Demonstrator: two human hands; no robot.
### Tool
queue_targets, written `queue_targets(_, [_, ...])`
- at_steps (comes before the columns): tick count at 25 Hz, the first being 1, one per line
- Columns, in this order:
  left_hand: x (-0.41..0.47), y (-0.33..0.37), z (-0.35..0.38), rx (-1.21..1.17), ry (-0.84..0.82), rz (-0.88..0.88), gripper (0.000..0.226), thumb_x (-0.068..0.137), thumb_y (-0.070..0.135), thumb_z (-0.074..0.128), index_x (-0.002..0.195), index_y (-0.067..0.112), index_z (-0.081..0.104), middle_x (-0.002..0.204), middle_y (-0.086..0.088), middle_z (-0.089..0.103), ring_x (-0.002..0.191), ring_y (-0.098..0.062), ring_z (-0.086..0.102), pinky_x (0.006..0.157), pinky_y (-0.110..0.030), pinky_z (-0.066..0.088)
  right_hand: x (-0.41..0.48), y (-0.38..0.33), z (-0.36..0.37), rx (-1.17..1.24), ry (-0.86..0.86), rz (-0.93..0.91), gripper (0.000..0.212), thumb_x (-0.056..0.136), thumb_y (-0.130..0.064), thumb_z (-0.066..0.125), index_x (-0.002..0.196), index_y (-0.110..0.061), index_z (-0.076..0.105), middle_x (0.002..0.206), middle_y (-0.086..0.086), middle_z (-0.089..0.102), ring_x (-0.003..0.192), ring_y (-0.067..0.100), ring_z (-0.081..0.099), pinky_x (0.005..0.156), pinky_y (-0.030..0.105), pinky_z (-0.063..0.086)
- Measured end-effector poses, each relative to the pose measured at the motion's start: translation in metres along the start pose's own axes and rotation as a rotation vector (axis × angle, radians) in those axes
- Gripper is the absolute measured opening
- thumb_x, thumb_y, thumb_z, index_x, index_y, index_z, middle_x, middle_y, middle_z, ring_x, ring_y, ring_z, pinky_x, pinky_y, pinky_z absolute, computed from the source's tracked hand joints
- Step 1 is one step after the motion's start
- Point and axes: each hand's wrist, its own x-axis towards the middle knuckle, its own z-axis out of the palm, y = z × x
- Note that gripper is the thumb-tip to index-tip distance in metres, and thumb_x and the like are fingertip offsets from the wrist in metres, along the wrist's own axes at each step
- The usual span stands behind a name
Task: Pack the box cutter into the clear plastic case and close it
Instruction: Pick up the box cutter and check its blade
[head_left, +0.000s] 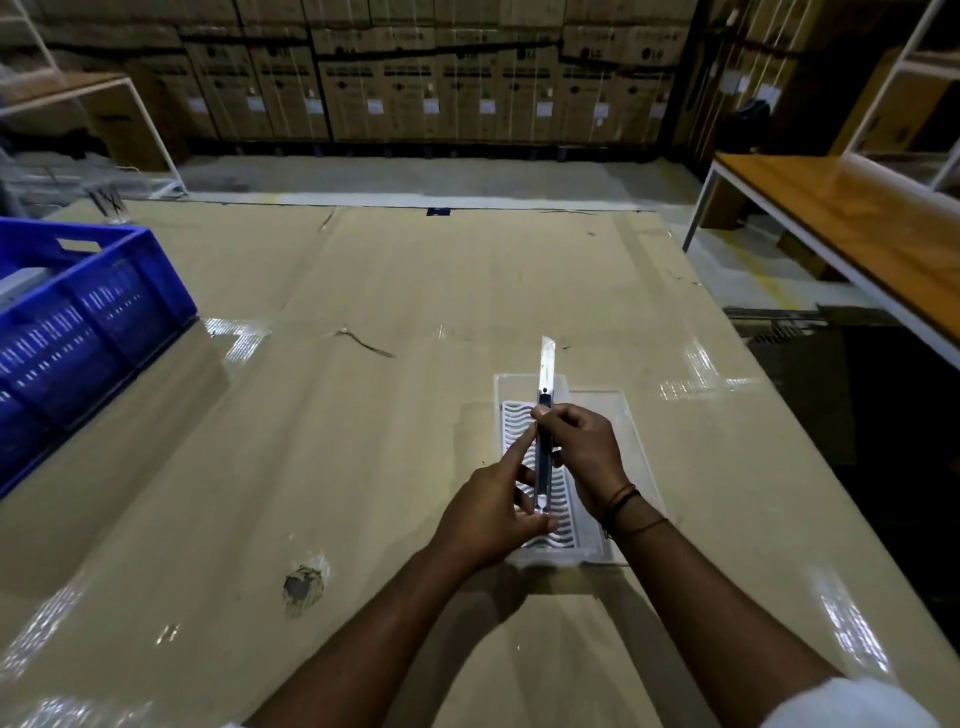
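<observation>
Both hands grip the cutter (544, 452), right hand (582, 457) high, left hand (493, 506) at its butt, blade out and pointing away, lengthwise just above the open case (623, 415).

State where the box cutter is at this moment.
In the head view, the box cutter is right of centre, held by the left hand and right hand above the open clear plastic case.
</observation>
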Motion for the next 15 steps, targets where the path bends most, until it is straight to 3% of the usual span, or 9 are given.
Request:
queue_targets(2, [0.0004, -0.0030, 0.0016, 0.020, 0.004, 0.004, 0.114, 0.079, 0.029, 0.087, 0.158, 0.057, 0.010, 0.110, 0.007, 0.070, 0.086, -0.008, 0.072, 0.079, -0.030, 0.060, 0.0010, 0.0047, -0.0017, 0.005, -0.019, -0.012, 0.030, 0.093, -0.026, 0.068, 0.079, 0.000, 0.070, 0.069, 0.007, 0.061, 0.066, 0.018, 0.056, 0.063, 0.034, 0.046])
queue_targets(6, [0.0006, -0.0047, 0.0031, 0.003, 0.004, -0.008, 0.115, 0.077, 0.029, 0.089, 0.160, 0.054, 0.013, 0.103, 0.009, 0.070, 0.084, -0.008, 0.072, 0.077, -0.026, 0.057, 0.0010, 0.0084, -0.0037, 0.023, -0.049, -0.005, 0.015, 0.094, -0.019, 0.065, 0.092, -0.009, 0.077, 0.079, 0.008, 0.070, 0.070, 0.017, 0.062, 0.062, 0.029, 0.048])
queue_targets(9, [-0.0008, -0.0071, 0.0037, -0.026, 0.015, -0.014, 0.113, 0.077, 0.029, 0.089, 0.160, 0.053, 0.015, 0.097, 0.012, 0.068, 0.082, -0.008, 0.072, 0.077, -0.025, 0.057, -0.0004, 0.0088, -0.0025, -0.012, -0.082, -0.014, 0.016, 0.094, -0.014, 0.062, 0.101, -0.012, 0.077, 0.090, 0.012, 0.075, 0.074, 0.016, 0.065, 0.062, 0.026, 0.049])
queue_targets(15, [-0.0020, -0.0077, 0.0060, -0.020, 0.027, -0.029, 0.111, 0.079, 0.031, 0.088, 0.162, 0.048, 0.016, 0.097, 0.010, 0.070, 0.084, -0.009, 0.072, 0.075, -0.021, 0.053, -0.0037, 0.0096, -0.0027, -0.050, -0.089, -0.060, 0.017, 0.096, -0.016, 0.062, 0.101, -0.008, 0.075, 0.093, 0.023, 0.073, 0.075, 0.020, 0.065, 0.059, 0.028, 0.052])
